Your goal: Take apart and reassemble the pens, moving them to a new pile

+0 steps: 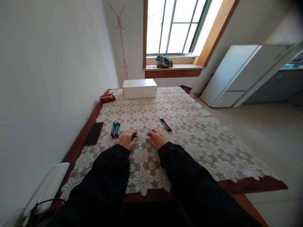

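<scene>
Low over the tablecloth, my left hand [128, 140] is closed on a short black pen part [134, 136]. A thin, pale pen refill [143, 136] runs from it across to my right hand [157, 138]. The fingers of that hand are pinched around a pen barrel, mostly hidden, with a trace of red at the fingertips. Beside my left hand lies a row of several pens [115, 129], teal and red with black ends. Two more pens [165, 124], one teal and one red, lie side by side just beyond my right hand.
A flowered lace tablecloth [189, 126] covers the table. At its far end stand a white box [139, 89] and a red packet [107, 98]. A flat black pad [93, 133] lies at the left edge, near the wall. A white device [48, 186] with cables is at the near left.
</scene>
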Motion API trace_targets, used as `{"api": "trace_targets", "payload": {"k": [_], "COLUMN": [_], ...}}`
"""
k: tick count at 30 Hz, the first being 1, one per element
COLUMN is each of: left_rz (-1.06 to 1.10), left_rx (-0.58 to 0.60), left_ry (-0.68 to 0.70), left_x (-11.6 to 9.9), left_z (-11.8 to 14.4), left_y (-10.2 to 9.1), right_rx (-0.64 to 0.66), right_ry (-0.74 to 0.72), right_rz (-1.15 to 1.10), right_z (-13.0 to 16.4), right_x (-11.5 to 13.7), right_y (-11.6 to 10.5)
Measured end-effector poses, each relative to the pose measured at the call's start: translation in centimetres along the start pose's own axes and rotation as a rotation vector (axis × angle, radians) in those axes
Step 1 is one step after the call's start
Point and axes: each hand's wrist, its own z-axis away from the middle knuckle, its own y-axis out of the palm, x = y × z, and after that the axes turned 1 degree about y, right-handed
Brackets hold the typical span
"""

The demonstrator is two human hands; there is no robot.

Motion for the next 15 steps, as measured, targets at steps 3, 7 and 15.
{"api": "trace_targets", "payload": {"k": [3,7,15], "left_rz": [0.001,-0.007,-0.041], "left_rx": [0.007,0.02,-0.029], "left_ry": [-0.011,0.003,-0.035], "left_x": [0.01,-0.01,0.23], "left_z": [-0.07,-0.09,0.11], "left_y": [-0.06,-0.13,-0.18], "right_rx": [0.0,0.01,0.002], "right_ry": [0.032,0.116,0.14], "right_rz": [0.014,0.037,0.041], "right_z": [0.02,0.06,0.02], "right_x": [0.13,0.31,0.28], "right_y": [-0.1,-0.51,-0.66]}}
